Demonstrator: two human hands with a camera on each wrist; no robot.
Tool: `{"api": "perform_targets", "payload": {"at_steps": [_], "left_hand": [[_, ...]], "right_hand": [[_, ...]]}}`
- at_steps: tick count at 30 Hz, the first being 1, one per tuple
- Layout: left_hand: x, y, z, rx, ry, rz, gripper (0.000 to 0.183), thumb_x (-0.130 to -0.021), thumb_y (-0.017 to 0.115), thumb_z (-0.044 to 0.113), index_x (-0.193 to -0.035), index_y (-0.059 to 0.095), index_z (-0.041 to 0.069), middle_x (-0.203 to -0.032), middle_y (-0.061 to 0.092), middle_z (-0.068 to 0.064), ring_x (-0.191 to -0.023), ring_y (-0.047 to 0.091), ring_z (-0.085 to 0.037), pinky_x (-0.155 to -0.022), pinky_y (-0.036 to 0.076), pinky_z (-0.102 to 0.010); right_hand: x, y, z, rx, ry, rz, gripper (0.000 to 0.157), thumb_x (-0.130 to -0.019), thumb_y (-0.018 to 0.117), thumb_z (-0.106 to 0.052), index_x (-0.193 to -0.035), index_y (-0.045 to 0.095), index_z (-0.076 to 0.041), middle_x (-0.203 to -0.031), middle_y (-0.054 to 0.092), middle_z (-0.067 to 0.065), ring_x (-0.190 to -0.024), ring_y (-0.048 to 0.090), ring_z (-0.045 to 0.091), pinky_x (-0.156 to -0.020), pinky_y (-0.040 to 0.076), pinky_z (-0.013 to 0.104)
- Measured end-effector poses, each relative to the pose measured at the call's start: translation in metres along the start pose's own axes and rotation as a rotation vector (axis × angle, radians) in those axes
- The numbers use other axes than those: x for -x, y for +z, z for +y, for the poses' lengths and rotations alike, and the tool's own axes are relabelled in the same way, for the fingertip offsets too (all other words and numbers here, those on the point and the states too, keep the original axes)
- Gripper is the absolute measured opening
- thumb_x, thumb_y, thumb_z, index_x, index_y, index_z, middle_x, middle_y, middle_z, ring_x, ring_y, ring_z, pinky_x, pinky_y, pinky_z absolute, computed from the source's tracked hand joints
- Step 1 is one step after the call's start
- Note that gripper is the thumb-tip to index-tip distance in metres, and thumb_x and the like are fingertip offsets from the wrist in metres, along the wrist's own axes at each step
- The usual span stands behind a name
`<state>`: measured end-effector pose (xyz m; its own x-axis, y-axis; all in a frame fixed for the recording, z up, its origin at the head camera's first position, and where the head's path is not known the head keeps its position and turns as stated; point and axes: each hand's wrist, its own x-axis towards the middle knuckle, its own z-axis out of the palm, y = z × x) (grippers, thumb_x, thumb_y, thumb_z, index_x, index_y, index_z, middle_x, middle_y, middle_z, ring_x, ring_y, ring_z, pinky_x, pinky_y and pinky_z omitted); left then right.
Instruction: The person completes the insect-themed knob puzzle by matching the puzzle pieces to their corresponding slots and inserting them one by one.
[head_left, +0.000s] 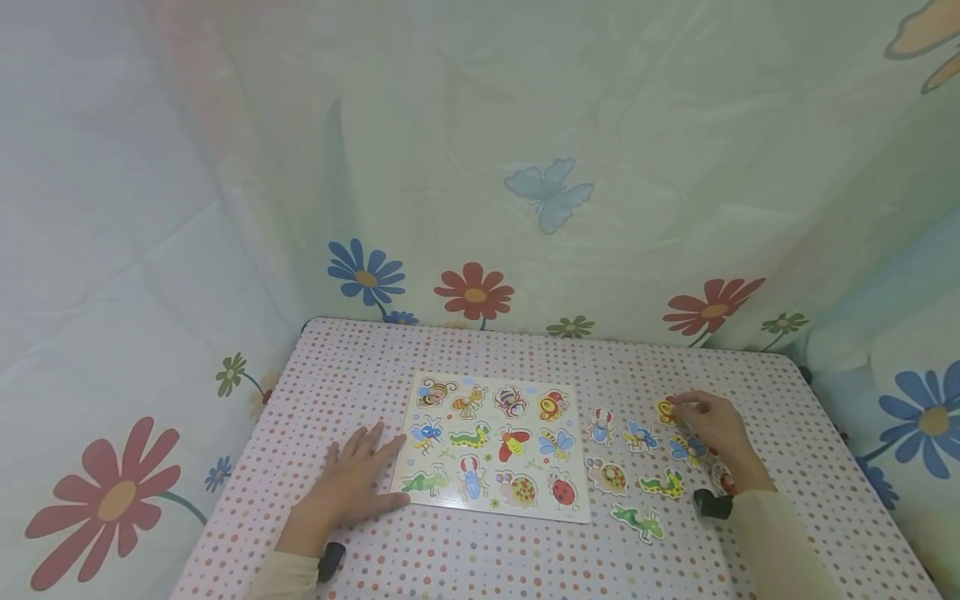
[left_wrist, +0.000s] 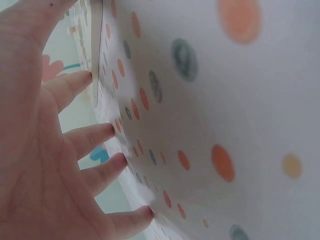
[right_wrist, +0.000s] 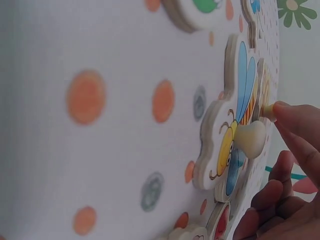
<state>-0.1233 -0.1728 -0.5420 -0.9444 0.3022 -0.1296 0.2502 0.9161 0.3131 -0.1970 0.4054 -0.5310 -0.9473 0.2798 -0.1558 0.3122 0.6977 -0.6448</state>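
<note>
The left hand [head_left: 356,475] lies with spread fingers on the dotted table, its thumb and index finger at the left edge of the insect puzzle board [head_left: 491,510]. In the left wrist view its fingertips [left_wrist: 120,159] press on the dotted cover. Among the loose pieces, the right hand [head_left: 712,425] pinches the small pale knob [right_wrist: 269,112] of a yellow-and-red puzzle piece [head_left: 664,410] between thumb and finger. Right beside it lies the blue-winged dragonfly-like piece [head_left: 686,451], whose knob [right_wrist: 251,139] stands up in the right wrist view. Part of the held piece is hidden.
Loose pieces lie right of the board: a stag beetle [head_left: 601,425], a blue insect [head_left: 641,436], a snail [head_left: 609,477], a caterpillar [head_left: 662,483] and a grasshopper [head_left: 637,522]. A red piece [head_left: 722,477] is partly under the right wrist. A flower-printed curtain [head_left: 480,167] surrounds the table.
</note>
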Motion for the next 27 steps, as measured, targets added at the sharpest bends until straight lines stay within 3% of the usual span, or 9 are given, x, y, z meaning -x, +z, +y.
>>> {"api": "perform_targets", "payload": {"at_steps": [8,27], "left_hand": [[-0.0006,-0.0008,0.0002,0.015,-0.003,-0.011,0.096,-0.076,0.067,0.075,-0.155,0.039,0.028,-0.164,0.021,-0.012,-0.148,0.017,-0.042,-0.111,0.009,-0.074],[-0.0002,-0.0018,0.0022,0.009,-0.004,-0.004,0.095,-0.076,0.069,0.072,-0.155,0.040,0.027,-0.164,0.022,-0.013,-0.148,0.018,-0.042,-0.111,0.010,-0.074]], "right_hand": [[-0.0007,-0.0007,0.0026,0.080,-0.016,-0.014,0.042,-0.097,0.066,-0.026,-0.125,0.061,0.004,-0.098,0.058,0.020,-0.072,0.051,0.025,-0.048,0.042,0.027],[-0.0002,0.0016,0.0010,0.119,-0.053,-0.002,0.041,-0.097,0.067,-0.027,-0.120,0.062,0.006,-0.097,0.058,0.020,-0.076,0.052,0.027,-0.052,0.041,0.028]]}}
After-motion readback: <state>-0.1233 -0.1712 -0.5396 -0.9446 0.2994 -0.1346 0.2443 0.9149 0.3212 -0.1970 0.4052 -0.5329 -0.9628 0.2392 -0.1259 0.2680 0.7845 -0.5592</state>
